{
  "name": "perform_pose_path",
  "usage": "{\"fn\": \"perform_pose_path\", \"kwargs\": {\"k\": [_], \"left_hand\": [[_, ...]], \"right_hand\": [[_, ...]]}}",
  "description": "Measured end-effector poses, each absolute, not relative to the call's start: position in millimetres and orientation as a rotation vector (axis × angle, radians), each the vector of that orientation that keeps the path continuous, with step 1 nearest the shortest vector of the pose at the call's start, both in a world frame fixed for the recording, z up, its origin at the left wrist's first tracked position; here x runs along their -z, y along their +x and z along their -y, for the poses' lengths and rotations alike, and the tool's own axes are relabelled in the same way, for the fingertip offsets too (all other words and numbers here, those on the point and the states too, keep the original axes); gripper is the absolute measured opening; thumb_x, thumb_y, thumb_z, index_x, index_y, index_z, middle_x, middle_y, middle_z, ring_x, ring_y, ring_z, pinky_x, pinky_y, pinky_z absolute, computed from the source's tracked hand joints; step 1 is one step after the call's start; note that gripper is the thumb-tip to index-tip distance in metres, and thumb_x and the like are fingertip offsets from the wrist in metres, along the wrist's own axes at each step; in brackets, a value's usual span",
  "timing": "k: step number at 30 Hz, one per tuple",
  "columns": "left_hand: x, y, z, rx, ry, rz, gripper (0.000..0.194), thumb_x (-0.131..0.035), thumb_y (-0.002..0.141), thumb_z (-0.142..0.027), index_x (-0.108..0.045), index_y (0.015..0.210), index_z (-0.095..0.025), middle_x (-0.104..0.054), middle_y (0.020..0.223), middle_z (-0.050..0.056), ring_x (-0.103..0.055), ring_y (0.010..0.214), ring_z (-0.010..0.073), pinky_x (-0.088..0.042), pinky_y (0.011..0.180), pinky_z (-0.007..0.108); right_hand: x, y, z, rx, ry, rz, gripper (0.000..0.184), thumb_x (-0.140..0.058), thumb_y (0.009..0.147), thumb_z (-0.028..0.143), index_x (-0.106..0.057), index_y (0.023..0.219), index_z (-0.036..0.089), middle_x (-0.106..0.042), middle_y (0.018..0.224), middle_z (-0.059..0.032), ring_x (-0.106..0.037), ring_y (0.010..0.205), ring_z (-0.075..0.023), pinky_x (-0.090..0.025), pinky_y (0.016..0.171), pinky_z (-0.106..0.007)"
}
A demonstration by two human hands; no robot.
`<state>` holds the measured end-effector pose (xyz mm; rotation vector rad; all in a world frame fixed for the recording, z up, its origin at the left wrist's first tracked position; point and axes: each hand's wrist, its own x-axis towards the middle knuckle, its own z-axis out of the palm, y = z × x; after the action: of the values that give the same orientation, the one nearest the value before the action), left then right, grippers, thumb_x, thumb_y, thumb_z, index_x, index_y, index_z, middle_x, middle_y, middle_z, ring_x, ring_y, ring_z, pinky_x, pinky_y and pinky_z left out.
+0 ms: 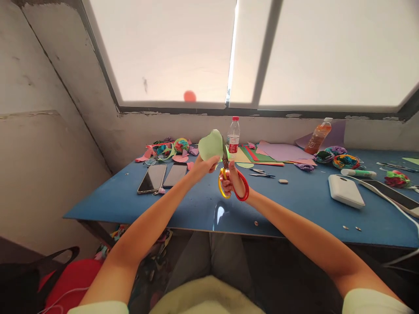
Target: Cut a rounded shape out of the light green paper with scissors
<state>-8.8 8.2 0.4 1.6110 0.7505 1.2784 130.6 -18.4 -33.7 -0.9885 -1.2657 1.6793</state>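
Paper (210, 146) left of scissors (225, 162)

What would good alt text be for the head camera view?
A person's left hand holds a rounded pale green paper piece next to metal scissors with one red and one yellow handle, held in the right hand. The blue table bears coloured paper sheets and a clear red-capped plastic bottle.
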Motion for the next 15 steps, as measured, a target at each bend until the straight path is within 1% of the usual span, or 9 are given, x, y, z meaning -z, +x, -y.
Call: {"fn": "perform_pose_path", "kwargs": {"k": [6,12,15], "left_hand": [[-0.6,-11.5,-10.7,-1.275,1.608,-0.750,0.036,-0.059,0.071,-0.028,-0.031,0.050,-0.021,-0.026,0.044,-0.006,-0.021,0.039,0.0047,-0.016,0.041,0.024],[-6.2,-15.7,-9.3,-1.264,1.612,-0.778,0.036,-0.060,0.068,-0.024,-0.030,0.048,-0.020,-0.025,0.042,-0.007,-0.021,0.037,0.0036,-0.016,0.040,0.023],[-5.3,-15.6,-11.2,-1.353,1.569,-0.823,0.034,-0.059,0.068,-0.023,-0.031,0.048,-0.020,-0.026,0.042,-0.007,-0.022,0.037,0.0035,-0.017,0.040,0.023]], "right_hand": [[36.9,130.0,19.8,-1.610,-0.988,1.256,0.079,-0.029,0.057,0.096,-0.044,0.058,0.019,-0.024,0.043,0.0087,-0.019,0.035,-0.0041,-0.019,0.033,-0.019],[34.0,130.7,25.8,-1.519,-0.968,1.306,0.070,-0.045,0.061,0.089,-0.041,0.060,0.019,-0.024,0.043,0.0099,-0.018,0.035,-0.0030,-0.017,0.032,-0.017],[33.2,131.6,26.0,-1.506,-0.976,1.309,0.069,-0.048,0.062,0.087,-0.041,0.060,0.019,-0.025,0.043,0.0100,-0.020,0.035,-0.0024,-0.017,0.033,-0.016]]}}
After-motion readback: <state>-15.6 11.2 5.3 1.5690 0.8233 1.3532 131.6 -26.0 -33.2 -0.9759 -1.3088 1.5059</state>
